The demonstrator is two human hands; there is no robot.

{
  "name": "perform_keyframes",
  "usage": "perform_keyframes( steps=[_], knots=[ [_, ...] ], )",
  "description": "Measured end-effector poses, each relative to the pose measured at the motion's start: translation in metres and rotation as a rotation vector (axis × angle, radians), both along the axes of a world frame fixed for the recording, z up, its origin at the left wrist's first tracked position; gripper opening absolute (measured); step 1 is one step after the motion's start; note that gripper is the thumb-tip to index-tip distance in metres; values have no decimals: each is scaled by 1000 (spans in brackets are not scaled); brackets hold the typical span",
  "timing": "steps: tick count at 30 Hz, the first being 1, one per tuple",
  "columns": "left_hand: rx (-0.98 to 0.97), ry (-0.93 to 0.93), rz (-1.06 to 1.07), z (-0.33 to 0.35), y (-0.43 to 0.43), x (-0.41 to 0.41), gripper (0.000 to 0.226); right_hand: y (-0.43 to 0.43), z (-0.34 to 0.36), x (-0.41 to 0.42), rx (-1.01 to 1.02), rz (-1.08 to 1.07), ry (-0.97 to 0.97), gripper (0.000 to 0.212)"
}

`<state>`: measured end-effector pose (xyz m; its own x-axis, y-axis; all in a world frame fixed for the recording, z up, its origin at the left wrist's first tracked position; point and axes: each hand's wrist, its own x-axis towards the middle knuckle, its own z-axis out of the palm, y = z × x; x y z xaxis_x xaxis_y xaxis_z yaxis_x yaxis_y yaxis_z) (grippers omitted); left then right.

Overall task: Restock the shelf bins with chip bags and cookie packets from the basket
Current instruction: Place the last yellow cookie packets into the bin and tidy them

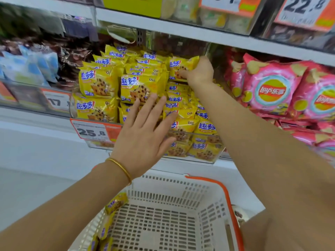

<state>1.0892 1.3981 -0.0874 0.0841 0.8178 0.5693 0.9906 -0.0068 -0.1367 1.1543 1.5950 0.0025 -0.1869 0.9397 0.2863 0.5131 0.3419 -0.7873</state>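
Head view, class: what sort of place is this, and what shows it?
Most likely a shop's snack aisle: a price tag, stacked cookie packets on shelving, and a shopping basket below.

A white and orange price tag marked 25.8 (94,132) is displayed. Just left of it and higher, a second tag (56,101) is seen, its figures blurred. Pale blue packs (36,67) are stacked further up and left, with dark brown wrapped goods (72,57) beside them. Far up and right of the 25.8 tag, a tag marked 22.8 (306,11) is hung.
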Motion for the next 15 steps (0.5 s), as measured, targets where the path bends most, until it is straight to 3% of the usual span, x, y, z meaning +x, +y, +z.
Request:
perform_keyframes(
  steps=[5,10,15],
  knots=[
    [7,8,12,0,1,1,53,10,-2,-2,-18,-112,-148,64],
    [13,8,4,-2,3,0,52,8,-1,-4,-29,-24,-265,61],
    [44,-13,-49,1,-2,0,50,-7,9,6,-47,-39,-196,72]
  ],
)
